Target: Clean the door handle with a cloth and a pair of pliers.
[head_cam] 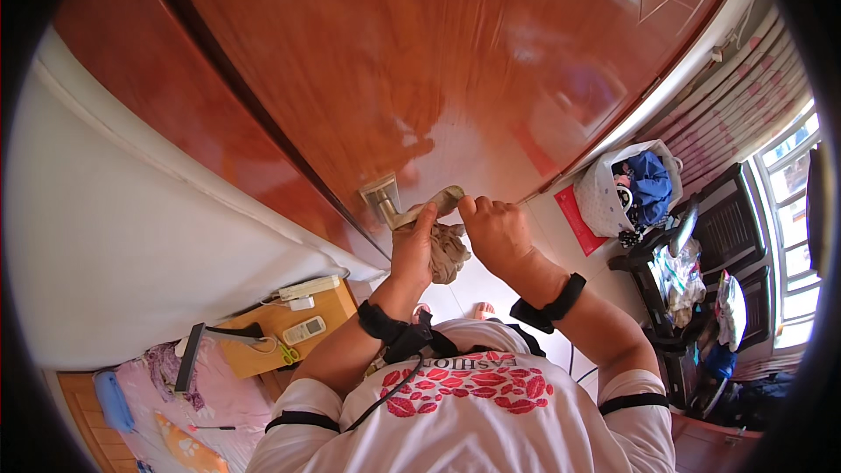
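A metal lever handle (430, 205) projects from its square plate (380, 192) on a glossy reddish-brown wooden door (341, 66). My left hand (414, 246) is at the lever, its thumb lying along the handle. A crumpled brown cloth (449, 255) is bunched in that hand and hangs below the lever. By the lever's free end is my right hand (500, 228), with its fingers curled in. Whether it touches the lever or pinches something small is hidden by the fingers.
To the right, a fabric basket of clothes (608, 190) stands by a red mat (578, 220). Dark wooden chairs (729, 223) bear bags and clothing. At lower left, a wooden bedside table (256, 351) holds a remote control (305, 330) and scissors (287, 353), beside a pink-covered bed (223, 401).
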Motion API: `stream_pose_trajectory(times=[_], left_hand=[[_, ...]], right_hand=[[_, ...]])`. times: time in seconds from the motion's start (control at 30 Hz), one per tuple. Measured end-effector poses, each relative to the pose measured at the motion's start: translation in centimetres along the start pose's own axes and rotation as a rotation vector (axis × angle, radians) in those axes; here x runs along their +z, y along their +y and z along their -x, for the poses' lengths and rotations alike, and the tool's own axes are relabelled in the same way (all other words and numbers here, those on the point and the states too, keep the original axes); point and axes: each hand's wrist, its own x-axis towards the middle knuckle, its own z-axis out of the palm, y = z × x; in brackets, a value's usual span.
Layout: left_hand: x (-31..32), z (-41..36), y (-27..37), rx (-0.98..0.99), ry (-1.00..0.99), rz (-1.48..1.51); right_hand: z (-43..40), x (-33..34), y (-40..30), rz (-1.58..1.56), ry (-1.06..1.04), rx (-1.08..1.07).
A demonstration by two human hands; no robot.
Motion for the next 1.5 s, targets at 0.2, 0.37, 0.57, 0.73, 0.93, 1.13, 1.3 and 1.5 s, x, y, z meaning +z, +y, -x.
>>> stream_pose_trajectory(times=[0.2, 0.37, 0.57, 0.73, 0.93, 1.13, 1.3, 1.5], left_hand=[[-0.2, -0.1, -0.3, -0.01, 0.048, -0.012], [0.2, 0.1, 0.0, -0.007, 0.06, -0.028], [0.4, 0.5, 0.7, -0.051, -0.001, -0.018], [0.5, 0.5, 0.3, 0.003, 0.042, -0.009], [0.0, 0.1, -0.1, 0.009, 0.07, -0.039], [1.3, 0.2, 0.0, 0.002, 0.025, -0.021], [1.6, 0.0, -0.3, -0.045, 0.008, 0.019], [1.2, -0.2, -0.6, 0.007, 0.018, -0.026]], right_hand=[[0.3, 0.7, 0.9, -0.004, -0.01, -0.003], [1.4, 0.9, 1.4, -0.04, 0.021, 0.055], [0.9, 0.7, 0.6, -0.152, 0.055, 0.041], [1.2, 1.6, 0.8, -0.132, 0.09, 0.091], [2.2, 2.3, 0.7, -0.387, 0.231, 0.27], [2.1, 2.2, 0.7, -0.667, 0.236, 0.304], [1.4, 2.5, 0.6, -0.735, 0.24, 0.256], [0.7, 3.9, 1.4, -0.567, 0.214, 0.068]])
